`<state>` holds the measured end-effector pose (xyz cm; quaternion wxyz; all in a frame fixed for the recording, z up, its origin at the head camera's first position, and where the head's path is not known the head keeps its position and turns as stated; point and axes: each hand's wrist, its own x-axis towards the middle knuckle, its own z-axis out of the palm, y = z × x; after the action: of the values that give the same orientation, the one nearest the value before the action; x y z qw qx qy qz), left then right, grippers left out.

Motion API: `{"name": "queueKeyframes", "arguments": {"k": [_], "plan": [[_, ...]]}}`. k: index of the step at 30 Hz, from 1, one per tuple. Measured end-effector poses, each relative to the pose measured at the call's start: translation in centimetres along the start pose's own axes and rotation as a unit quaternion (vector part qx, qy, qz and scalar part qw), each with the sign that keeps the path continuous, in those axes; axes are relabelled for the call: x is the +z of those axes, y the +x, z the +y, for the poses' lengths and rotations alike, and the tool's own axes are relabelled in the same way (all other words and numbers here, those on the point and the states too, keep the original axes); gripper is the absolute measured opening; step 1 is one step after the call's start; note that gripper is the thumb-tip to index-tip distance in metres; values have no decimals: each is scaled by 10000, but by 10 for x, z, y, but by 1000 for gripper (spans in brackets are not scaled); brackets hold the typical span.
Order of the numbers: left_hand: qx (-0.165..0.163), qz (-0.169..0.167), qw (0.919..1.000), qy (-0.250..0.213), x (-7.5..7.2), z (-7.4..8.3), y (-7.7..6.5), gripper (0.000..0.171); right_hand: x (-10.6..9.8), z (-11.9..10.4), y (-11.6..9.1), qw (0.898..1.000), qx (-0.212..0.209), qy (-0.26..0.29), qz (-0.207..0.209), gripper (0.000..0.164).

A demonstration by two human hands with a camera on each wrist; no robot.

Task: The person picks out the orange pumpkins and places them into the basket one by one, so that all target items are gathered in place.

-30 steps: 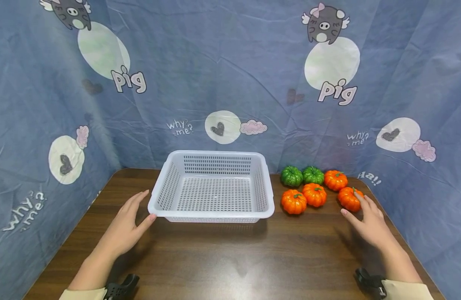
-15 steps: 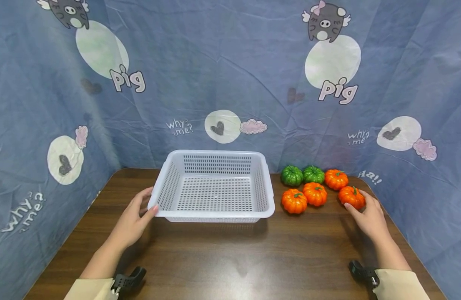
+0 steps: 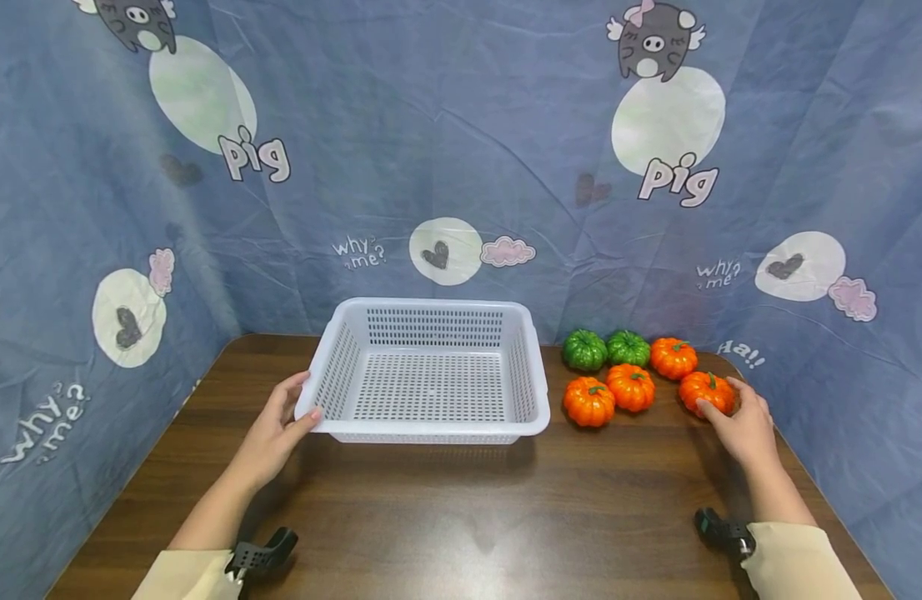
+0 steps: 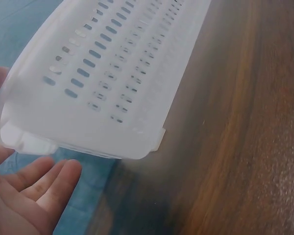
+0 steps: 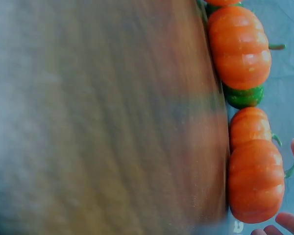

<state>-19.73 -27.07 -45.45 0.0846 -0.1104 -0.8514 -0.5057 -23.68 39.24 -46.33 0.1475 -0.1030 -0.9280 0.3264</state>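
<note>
A white perforated plastic basket [image 3: 431, 427] stands on the wooden table. My left hand [image 3: 269, 437] holds its near left corner, thumb on the front rim and forefinger by the side. In the left wrist view the other fingers [image 4: 61, 183] of that hand extend loosely below the corner, off the wall. At the far right, my right hand [image 3: 748, 429] has thumb and fingers around an orange pumpkin [image 3: 707, 392] with a green stem. The right wrist view shows only fingertips near this pumpkin [image 5: 256, 183]; their contact is partly out of frame.
Left of the held pumpkin are three more orange pumpkins [image 3: 630, 388] and two green pumpkins [image 3: 584, 350]. They stand right of the basket, near the table's back edge. A blue printed cloth [image 3: 461, 150] hangs behind and along both sides of the table [image 3: 461, 508].
My left hand has moved forward and right onto the basket corner. The right hand has closed around the rightmost orange pumpkin, which has shifted slightly. The basket stays in place.
</note>
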Motion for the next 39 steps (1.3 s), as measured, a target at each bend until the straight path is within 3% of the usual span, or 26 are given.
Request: {"name": "queueKeyframes", "arguments": {"k": [11,17,22,27,39], "plan": [[-3,-47,9977,-676,5,-4,1,69,3,3,9,9997,153,111,-149,70],[-87,18,9967,-807,4,-7,-2,72,6,5,12,9998,137,117,-123,68],[-106,-7,9951,-982,3,-7,0,74,4,11,18,9992,120,75,-368,74],[-229,-77,9943,-1040,2,-5,2,75,1,15,21,9975,256,272,-603,79],[-326,-167,9947,-961,0,-3,3,77,-5,11,16,9942,527,634,-695,79]]}}
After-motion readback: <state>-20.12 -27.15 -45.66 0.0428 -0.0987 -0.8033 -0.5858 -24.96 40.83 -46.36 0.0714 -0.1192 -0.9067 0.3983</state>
